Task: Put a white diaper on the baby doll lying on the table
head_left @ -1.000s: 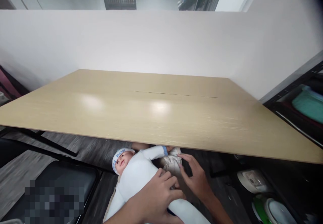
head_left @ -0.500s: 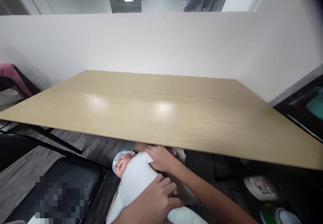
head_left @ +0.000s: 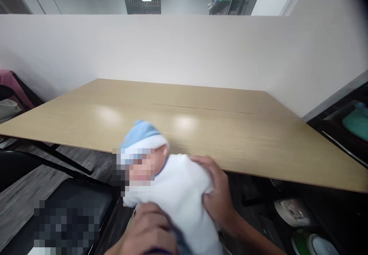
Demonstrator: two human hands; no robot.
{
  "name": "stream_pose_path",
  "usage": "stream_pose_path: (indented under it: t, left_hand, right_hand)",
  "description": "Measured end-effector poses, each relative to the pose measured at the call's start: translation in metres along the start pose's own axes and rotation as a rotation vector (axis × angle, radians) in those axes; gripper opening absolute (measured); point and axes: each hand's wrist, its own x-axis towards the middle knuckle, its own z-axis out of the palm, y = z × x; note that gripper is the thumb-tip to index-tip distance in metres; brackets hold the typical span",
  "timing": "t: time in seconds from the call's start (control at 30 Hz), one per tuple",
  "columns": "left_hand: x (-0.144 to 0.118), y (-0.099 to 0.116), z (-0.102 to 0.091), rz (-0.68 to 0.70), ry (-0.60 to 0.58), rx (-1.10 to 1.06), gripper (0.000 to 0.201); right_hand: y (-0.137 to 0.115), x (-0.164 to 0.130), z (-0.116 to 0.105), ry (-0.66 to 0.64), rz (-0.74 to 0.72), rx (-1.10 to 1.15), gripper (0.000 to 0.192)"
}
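Note:
A baby doll (head_left: 184,193) in white clothing and a light blue cap (head_left: 143,134) with a white band is held at the front edge of the table, its head towards the left and over the edge. My right hand (head_left: 215,190) grips the doll's far side, thumb on the front of the white cloth and fingers round its back. My left hand (head_left: 153,226) is closed against the near side of the doll's body, its fingers curled and a little blurred. What lies under its fingertips is hidden.
A wide wood-toned table (head_left: 224,128) stretches ahead to a white wall (head_left: 178,48) with glass above. A black chair (head_left: 83,197) stands at left. Round containers (head_left: 296,213) sit low at right, beside a dark shelf (head_left: 345,136).
The doll has risen from below the table's edge, so its cap now overlaps the tabletop. My right hand has moved rightward onto its side, my left hand leftward and lower.

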Motion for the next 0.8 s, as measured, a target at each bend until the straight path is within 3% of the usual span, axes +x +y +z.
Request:
stream_pose_path:
  t: [0.07, 0.13, 0.2, 0.3, 0.5, 0.6, 0.7, 0.8]
  left_hand:
    - [-0.002, -0.011, -0.019, -0.013, 0.286, 0.110, 0.021]
    - [0.007, -0.026, -0.035, -0.109, 0.560, 0.305, 0.023]
    - [0.024, -0.046, -0.050, -0.248, 0.642, 0.458, 0.046]
    - [0.061, -0.081, -0.063, -0.352, 0.527, 0.430, 0.072]
    - [0.128, -0.152, -0.056, -0.490, 0.019, 0.255, 0.049]
    - [0.142, -0.168, -0.051, -0.543, -0.029, 0.247, 0.042]
    - [0.146, -0.172, -0.049, -0.566, -0.055, 0.265, 0.040]
    - [0.147, -0.174, -0.045, -0.576, -0.111, 0.291, 0.040]
  right_hand:
    - [-0.004, 0.004, -0.019, 0.193, 0.052, 0.024, 0.045]
    - [-0.003, 0.012, -0.037, 0.333, 0.135, 0.030, 0.037]
    - [0.003, 0.022, -0.053, 0.417, 0.201, 0.029, 0.038]
    - [0.020, 0.038, -0.064, 0.458, 0.274, 0.059, 0.044]
    - [0.062, 0.057, -0.065, 0.325, 0.507, 0.206, 0.055]
    - [0.080, 0.061, -0.083, 0.244, 0.454, -0.034, 0.047]
    - [0.093, 0.062, -0.109, 0.099, 0.332, -0.435, 0.039]
    - [0.104, 0.063, -0.125, -0.019, 0.254, -0.675, 0.036]
